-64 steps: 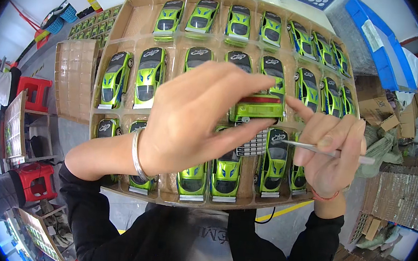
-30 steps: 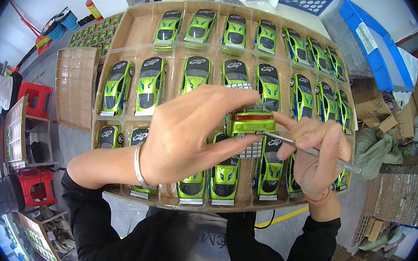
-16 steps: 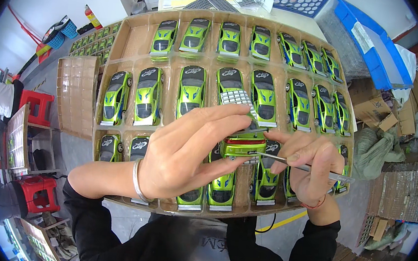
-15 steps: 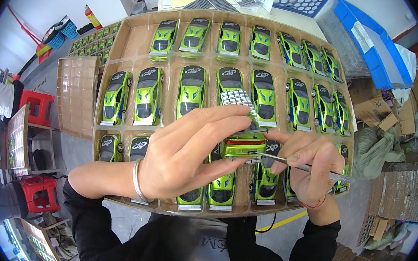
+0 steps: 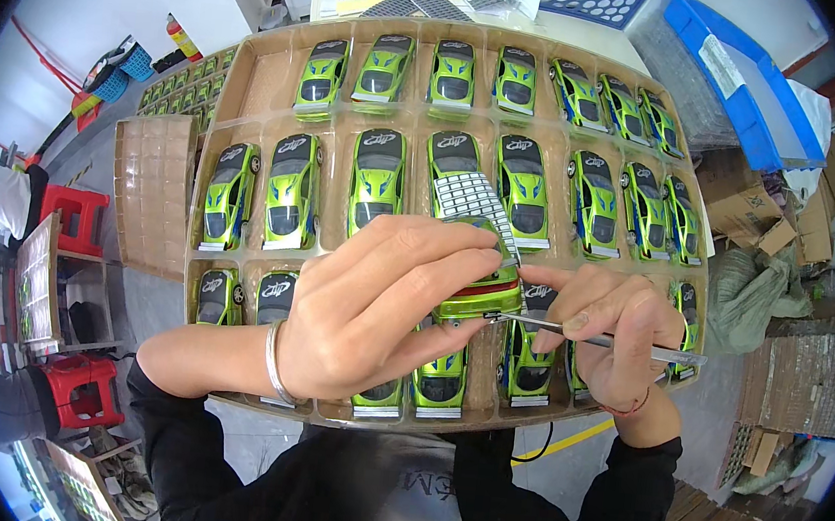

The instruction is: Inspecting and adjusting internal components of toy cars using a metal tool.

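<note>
The left hand (image 5: 358, 305) pinches a toy car (image 5: 471, 304) between thumb and fingers, above the compartmented tray (image 5: 264, 75). The car's rear shows glossy metallic green — a red strip across it, a small dark patch below. The right hand (image 5: 621, 320) pinches a slim metal tool (image 5: 630, 347), its tip at that patch — perhaps touching, though too small to be sure.

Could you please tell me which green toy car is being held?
The glossy green toy car with the red strip across its rear, in the left hand above the brown compartmented tray; the other green toy cars nearby sit in compartments.
</note>
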Available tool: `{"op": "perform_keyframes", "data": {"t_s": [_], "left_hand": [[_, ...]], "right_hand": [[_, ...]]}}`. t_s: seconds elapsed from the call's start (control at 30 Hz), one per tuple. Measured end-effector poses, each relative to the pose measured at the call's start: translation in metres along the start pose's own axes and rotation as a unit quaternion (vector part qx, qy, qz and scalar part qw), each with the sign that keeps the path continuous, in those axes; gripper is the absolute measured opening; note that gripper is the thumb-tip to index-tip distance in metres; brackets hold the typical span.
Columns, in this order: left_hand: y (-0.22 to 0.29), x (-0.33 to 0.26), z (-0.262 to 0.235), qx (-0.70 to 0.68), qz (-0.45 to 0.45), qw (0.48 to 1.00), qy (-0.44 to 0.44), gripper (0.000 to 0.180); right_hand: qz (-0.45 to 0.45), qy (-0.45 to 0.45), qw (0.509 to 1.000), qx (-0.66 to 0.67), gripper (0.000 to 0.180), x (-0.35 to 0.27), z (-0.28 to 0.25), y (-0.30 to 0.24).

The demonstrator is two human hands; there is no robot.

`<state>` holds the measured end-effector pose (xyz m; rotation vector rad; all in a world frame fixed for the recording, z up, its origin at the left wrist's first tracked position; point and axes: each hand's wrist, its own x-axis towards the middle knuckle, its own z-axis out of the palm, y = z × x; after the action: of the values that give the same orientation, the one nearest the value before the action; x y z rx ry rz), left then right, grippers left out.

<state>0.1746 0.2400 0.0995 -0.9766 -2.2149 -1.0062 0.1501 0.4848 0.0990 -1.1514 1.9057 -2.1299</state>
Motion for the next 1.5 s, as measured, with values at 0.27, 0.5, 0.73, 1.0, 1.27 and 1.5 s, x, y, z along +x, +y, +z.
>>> {"op": "perform_keyframes", "data": {"t_s": [0.27, 0.5, 0.73, 1.0, 1.27, 1.5], "left_hand": [[-0.002, -0.001, 0.002, -0.001, -0.003, 1.000, -0.003, 0.049], [-0.002, -0.002, 0.002, 0.012, 0.014, 1.000, -0.003, 0.048], [-0.002, -0.004, 0.006, 0.022, 0.023, 0.999, -0.007, 0.047], [-0.002, -0.003, 0.002, 0.035, 0.035, 0.998, -0.024, 0.046], [-0.004, -0.005, 0.003, 0.003, 0.024, 0.999, -0.032, 0.049], [-0.004, -0.012, 0.000, 0.010, 0.019, 1.000, -0.018, 0.055]], "right_hand": [[0.014, -0.011, 1.000, -0.006, 0.047, -0.002, -0.001, 0.002], [0.018, -0.016, 1.000, 0.007, 0.047, -0.003, -0.001, 0.002], [0.032, -0.024, 0.999, 0.014, 0.046, -0.002, 0.000, 0.002], [0.033, -0.027, 0.998, 0.043, 0.047, -0.005, 0.000, 0.004], [0.045, -0.004, 0.998, 0.054, 0.051, -0.007, -0.004, 0.006], [-0.009, 0.073, 0.984, 0.163, 0.073, -0.011, -0.014, 0.018]]}}
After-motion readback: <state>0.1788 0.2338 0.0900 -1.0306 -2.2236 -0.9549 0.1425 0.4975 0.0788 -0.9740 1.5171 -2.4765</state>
